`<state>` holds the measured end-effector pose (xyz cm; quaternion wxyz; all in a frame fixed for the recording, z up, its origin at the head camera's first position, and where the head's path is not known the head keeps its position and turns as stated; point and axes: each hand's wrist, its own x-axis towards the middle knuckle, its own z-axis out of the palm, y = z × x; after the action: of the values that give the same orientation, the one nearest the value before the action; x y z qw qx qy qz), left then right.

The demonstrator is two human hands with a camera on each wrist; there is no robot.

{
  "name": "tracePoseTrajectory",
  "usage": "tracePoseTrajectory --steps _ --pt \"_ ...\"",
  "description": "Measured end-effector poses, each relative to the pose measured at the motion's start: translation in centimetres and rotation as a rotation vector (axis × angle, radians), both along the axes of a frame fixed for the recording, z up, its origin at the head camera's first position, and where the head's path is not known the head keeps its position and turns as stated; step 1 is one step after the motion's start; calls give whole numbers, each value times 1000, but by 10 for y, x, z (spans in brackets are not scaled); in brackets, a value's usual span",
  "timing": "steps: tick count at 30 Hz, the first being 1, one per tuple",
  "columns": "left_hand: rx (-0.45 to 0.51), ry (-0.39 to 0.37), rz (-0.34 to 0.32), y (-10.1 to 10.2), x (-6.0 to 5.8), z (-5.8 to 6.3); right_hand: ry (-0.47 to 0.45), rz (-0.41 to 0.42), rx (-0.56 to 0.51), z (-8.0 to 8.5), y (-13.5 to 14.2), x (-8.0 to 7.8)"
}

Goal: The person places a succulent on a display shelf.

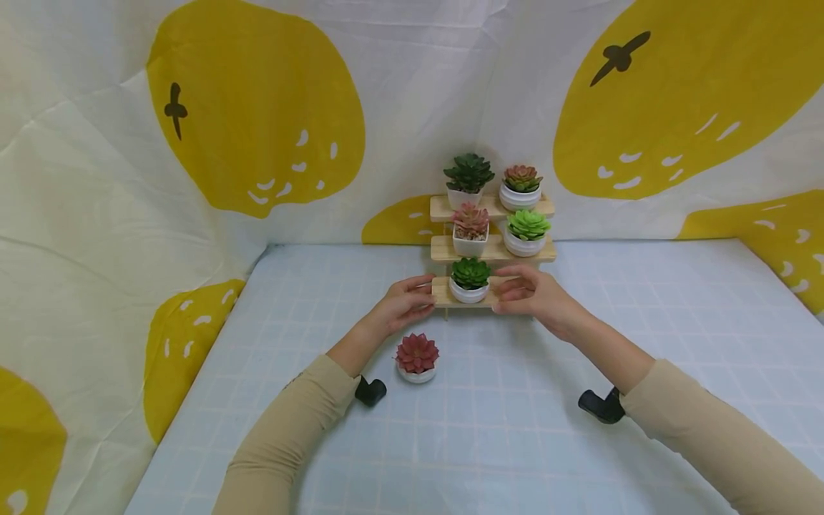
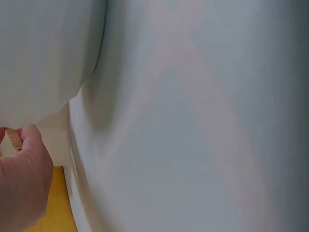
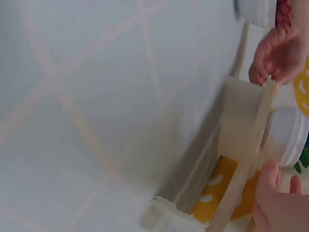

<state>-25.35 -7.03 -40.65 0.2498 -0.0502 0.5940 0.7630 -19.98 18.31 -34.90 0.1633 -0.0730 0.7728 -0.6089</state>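
Observation:
A three-step wooden plant stand (image 1: 441,292) stands against the back cloth. My left hand (image 1: 404,304) pinches the left end of its lowest shelf; the left wrist view shows wood (image 2: 15,140) between thumb and fingers. On that shelf sits a green succulent (image 1: 471,273) in a round white pot (image 3: 286,137). My right hand (image 1: 539,295) is at the right side of this pot, fingers spread and bent loosely, thumb near the shelf's front edge. In the right wrist view its thumb (image 3: 269,171) is right by the pot's wall. A red succulent (image 1: 417,354) in a white pot stands on the table near my left forearm.
The middle shelf holds a pink succulent (image 1: 471,223) in a square pot and a bright green one (image 1: 528,226). Above them stand a dark green succulent (image 1: 469,173) and a reddish-green one (image 1: 522,180). Black wrist mounts (image 1: 601,406) stick out below both sleeves.

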Motion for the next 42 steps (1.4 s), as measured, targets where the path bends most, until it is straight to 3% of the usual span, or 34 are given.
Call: tracePoseTrajectory --steps 9,18,31,42 --pt "-1 1 8 0 0 -2 20 -10 -32 -5 -4 19" --pt "-3 -8 18 1 0 -2 20 54 -48 -14 -15 34" --pt "-6 14 8 0 1 -1 -21 153 -81 -29 -36 44" --pt "6 17 -2 0 2 2 5 220 -54 -43 -60 46"
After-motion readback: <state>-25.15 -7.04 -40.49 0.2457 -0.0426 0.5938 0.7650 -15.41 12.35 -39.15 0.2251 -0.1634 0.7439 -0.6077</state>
